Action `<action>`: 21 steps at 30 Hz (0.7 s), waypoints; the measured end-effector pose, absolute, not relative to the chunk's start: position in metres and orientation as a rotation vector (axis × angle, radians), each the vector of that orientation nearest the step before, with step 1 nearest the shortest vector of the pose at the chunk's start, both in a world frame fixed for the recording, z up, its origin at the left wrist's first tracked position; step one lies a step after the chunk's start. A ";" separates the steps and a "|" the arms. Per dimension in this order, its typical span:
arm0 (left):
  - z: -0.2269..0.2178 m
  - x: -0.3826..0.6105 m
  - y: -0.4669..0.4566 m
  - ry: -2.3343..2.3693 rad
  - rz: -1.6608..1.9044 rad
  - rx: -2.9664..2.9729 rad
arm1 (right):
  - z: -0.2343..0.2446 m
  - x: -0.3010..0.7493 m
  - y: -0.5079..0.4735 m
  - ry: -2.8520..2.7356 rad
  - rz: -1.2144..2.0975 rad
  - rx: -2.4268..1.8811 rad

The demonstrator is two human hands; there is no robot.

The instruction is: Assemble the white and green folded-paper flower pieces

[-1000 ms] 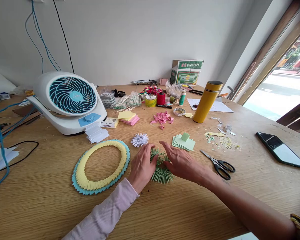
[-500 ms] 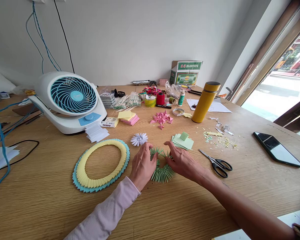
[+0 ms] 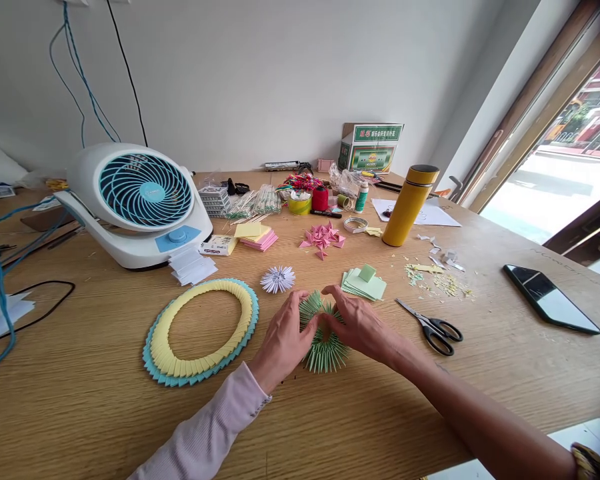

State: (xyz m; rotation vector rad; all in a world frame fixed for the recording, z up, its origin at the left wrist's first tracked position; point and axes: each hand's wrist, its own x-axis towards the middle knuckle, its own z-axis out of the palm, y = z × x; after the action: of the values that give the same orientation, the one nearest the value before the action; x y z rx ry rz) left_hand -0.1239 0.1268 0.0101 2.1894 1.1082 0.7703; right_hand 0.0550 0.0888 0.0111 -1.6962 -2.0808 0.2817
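A green ring of folded paper pieces (image 3: 326,355) stands in front of me, its pointed ends fanning outward. My left hand (image 3: 286,337) grips its left side, thumb toward the centre. On the opposite side my right hand (image 3: 359,323) pinches the ring, with its thumb close to the left one. Parts of the ring are hidden behind the fingers. Just behind my left hand lies a small white spiky paper ornament (image 3: 279,279). Green paper slips (image 3: 364,285) are stacked behind my right hand. To the left rests a larger yellow and blue folded-paper ring (image 3: 200,333).
Scissors (image 3: 433,325) and a phone (image 3: 550,299) lie at the right, near paper scraps (image 3: 445,280). A yellow flask (image 3: 409,207) stands behind them. Pink folded pieces (image 3: 322,238) and pink-yellow paper stacks (image 3: 256,235) sit farther back. A fan (image 3: 145,200) occupies the left.
The green ring has tilted slightly, and my thumbs have come closer together over its centre. My left wrist has shifted a little left. The view has moved slightly.
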 end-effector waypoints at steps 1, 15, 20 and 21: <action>0.012 -0.126 0.126 1.094 0.725 2.172 | 0.012 0.056 0.089 -2.076 0.296 -1.697; 0.015 -0.139 0.133 0.931 0.486 2.298 | 0.011 0.063 0.082 -2.020 0.413 -1.701; 0.021 -0.133 0.134 0.858 0.442 2.369 | 0.014 0.063 0.079 -2.028 0.401 -1.742; 0.021 -0.133 0.133 0.868 0.451 2.368 | 0.015 0.062 0.078 -2.032 0.385 -1.759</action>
State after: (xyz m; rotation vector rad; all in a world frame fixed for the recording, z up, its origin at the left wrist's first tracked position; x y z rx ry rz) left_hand -0.1325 0.1329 0.0212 2.3679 0.8681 0.4515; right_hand 0.0623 0.0779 0.0152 -1.7587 -2.0318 0.3848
